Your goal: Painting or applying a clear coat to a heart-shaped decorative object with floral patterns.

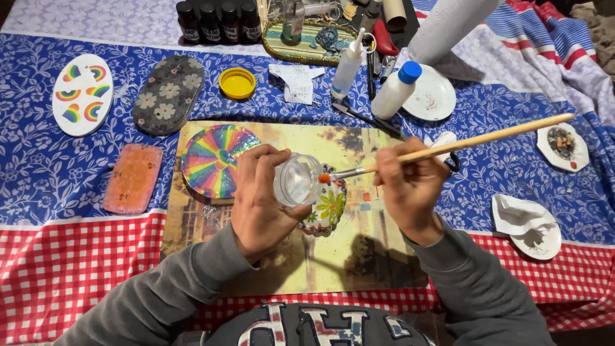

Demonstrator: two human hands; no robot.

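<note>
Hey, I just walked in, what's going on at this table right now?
A person in a grey sweatshirt is painting crafts. The left hand holds a small clear plastic jar tipped on its side, while the right hand holds a long wooden paintbrush with its orange tip at the jar's mouth. Below the jar lies a flower-painted oval piece, and a rainbow-striped round disc sits beside it on a picture-printed board.

On the table, a picture board (269, 269) lay before the person, with a round disc (214, 160) on its left part. The left hand (256, 198) held a small jar (298, 181) above the board; the right hand (410, 186), right of it, held a brush (448, 144) whose tip met the jar's rim. Behind the board stood two squeeze bottles (395, 90)
</note>
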